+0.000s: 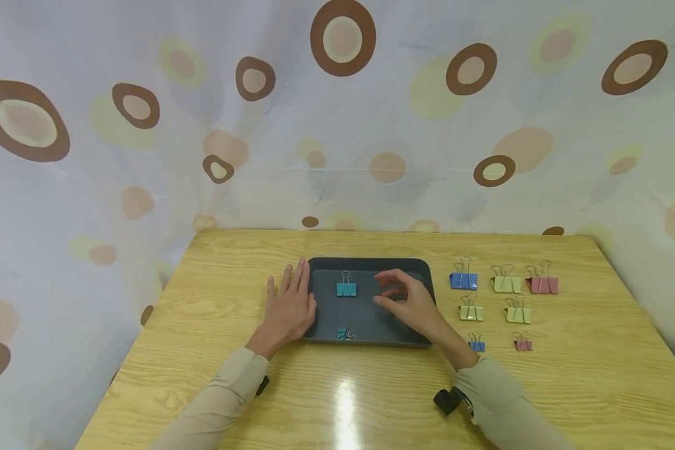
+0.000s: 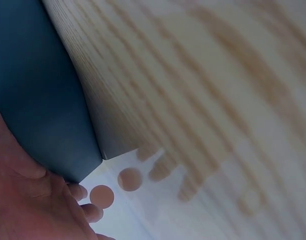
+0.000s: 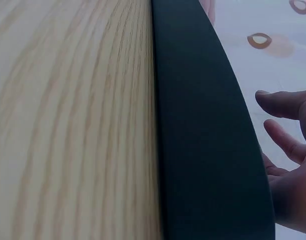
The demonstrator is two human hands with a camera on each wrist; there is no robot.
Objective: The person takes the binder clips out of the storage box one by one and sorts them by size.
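Observation:
A dark rectangular tray (image 1: 326,315) lies on the wooden table. Inside it, a teal binder clip (image 1: 346,290) stands near the back middle, and a smaller teal binder clip (image 1: 342,334) sits by the front wall. My left hand (image 1: 289,310), fingers straight, rests along the tray's left side; the left wrist view shows the palm against the tray's outer wall (image 2: 48,95). Over the right half of the tray hovers my right hand (image 1: 415,306). Its thumb and fingers are bent and spread apart with nothing between them, also in the right wrist view.
Right of the tray stand binder clips in rows: large blue (image 1: 464,281), light green (image 1: 507,285) and pink (image 1: 544,285) at the back, two medium light green ones (image 1: 471,313) midway, small blue (image 1: 477,345) and pink (image 1: 523,345) in front. A patterned curtain (image 1: 371,125) hangs behind the table.

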